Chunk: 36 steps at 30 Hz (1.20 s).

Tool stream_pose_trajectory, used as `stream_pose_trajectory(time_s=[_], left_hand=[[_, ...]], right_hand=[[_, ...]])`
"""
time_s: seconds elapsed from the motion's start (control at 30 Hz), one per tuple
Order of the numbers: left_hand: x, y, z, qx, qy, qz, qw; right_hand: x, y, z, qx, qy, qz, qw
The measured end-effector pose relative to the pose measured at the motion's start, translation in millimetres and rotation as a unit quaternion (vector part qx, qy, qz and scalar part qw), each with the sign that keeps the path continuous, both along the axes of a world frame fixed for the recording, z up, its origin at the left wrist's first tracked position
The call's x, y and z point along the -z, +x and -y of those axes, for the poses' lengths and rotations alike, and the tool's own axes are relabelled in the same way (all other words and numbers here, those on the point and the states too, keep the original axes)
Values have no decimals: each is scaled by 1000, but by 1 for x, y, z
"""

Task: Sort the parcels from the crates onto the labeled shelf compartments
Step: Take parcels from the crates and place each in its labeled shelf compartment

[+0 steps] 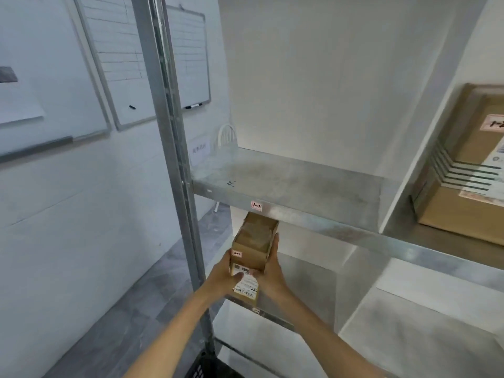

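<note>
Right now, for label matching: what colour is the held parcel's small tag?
Pale pink, dark handwriting; tag on parcel, head view.

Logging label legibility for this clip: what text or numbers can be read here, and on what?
"1-1": shelf tag on the upper shelf, front edge.
"2-1": parcel tag on the small parcel.
"1-", rest cut by the frame edge: box tag on the large box.
Too blurred to read: shipping label on the small parcel, printed label on the large box, paper sign behind the shelf, whiteboards.
</note>
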<state>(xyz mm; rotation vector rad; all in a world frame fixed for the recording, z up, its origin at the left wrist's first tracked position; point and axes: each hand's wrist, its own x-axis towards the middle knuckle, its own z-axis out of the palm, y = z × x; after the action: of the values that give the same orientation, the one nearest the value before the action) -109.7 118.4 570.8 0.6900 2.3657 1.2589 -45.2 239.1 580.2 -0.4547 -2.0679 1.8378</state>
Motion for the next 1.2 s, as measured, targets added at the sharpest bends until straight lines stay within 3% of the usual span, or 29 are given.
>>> stream_pose_trajectory(time_s=[0.27, 0.6, 0.77, 0.9, 0.97, 1.03, 1.13, 1.2], left_hand=[[45, -64, -24, 3, -48, 29, 998], [67, -95, -36, -24, 2, 47, 999], [70, -95, -40, -18, 20, 40, 999], [61, -86, -39, -18, 92, 38, 995], [57, -80, -35, -35, 128, 42, 990], [53, -71, -27, -76, 106, 56, 990], [64, -45, -8, -151, 64, 89, 982], [73, -18, 4, -183, 84, 107, 974]], right_hand=[[33, -52, -7, 48, 2, 52, 997], [50, -89, -19, 69, 87, 93, 989], [52, -90, -21, 77, 78, 76, 991], [52, -82, -22, 46, 80, 84, 992], [51, -72, -24, 32, 87, 124, 988], [51, -57, -27, 37, 92, 145, 984], [48, -25, -20, 65, 97, 129, 985], [47, -2, -9, 77, 110, 94, 986]])
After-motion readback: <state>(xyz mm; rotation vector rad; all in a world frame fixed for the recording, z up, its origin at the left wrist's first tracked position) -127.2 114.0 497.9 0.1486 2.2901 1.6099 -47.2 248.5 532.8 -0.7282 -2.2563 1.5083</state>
